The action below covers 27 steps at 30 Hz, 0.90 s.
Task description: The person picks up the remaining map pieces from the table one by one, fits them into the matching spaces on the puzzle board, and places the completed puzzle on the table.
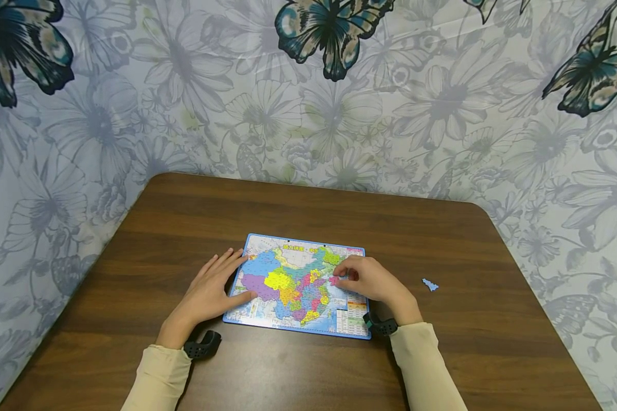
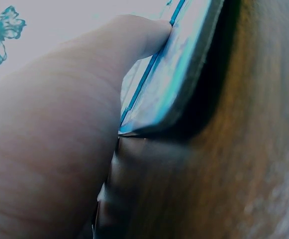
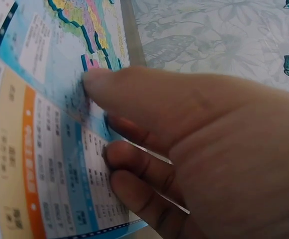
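Note:
A map puzzle board (image 1: 298, 260) with a blue rim and colourful pieces lies on the table. My left hand (image 1: 211, 294) rests on its left side, fingers spread, the thumb reaching over the lower-left part. In the left wrist view the thumb (image 2: 144, 35) lies across the board's edge (image 2: 184, 84). At the right side of the map, my right hand (image 1: 372, 279) pinches a small pink puzzle piece (image 1: 333, 281) between thumb and forefinger. The right wrist view has that pink piece (image 3: 88, 62) at the thumb tip, low over the board, with the other fingers curled.
A loose light-blue puzzle piece (image 1: 430, 285) lies on the brown wooden table (image 1: 308, 200), right of the board. Behind the table hangs a pale flowered backdrop (image 1: 211, 114) with butterflies. Each wrist wears a black band.

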Each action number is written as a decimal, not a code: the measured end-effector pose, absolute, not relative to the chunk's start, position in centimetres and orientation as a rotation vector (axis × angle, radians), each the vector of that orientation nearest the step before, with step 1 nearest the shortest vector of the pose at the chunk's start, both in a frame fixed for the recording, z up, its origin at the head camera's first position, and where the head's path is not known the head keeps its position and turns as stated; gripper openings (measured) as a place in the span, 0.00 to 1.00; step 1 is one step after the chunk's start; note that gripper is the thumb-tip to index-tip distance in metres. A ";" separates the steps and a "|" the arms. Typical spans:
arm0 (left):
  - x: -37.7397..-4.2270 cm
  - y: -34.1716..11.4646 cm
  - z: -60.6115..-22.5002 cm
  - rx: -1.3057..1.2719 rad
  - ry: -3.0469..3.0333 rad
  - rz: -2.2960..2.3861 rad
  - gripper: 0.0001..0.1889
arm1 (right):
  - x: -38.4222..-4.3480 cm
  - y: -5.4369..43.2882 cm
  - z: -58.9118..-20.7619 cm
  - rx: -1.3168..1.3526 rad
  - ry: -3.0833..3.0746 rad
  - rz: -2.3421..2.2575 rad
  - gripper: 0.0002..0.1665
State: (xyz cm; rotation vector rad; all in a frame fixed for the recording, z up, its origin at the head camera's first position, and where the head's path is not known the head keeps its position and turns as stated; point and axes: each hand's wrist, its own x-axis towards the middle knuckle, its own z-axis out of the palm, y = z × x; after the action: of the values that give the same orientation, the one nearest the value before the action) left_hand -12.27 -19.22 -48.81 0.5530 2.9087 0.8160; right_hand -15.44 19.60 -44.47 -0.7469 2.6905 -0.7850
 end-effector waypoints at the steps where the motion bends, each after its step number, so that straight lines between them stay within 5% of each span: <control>1: -12.3 -19.2 -48.8 0.553 2.909 0.815 0.50 | -15.4 19.6 -44.5 -0.747 2.692 -0.783 0.07; 27: -12.2 -19.2 -48.8 0.546 2.908 0.806 0.50 | -15.2 18.9 -44.6 -0.767 2.740 -0.892 0.07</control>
State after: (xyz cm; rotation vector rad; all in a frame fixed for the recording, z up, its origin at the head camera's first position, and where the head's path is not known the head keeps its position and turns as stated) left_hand -12.18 -19.23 -48.79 0.5457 2.9078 0.8060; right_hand -15.24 18.88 -44.58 -0.7673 2.7399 -0.8921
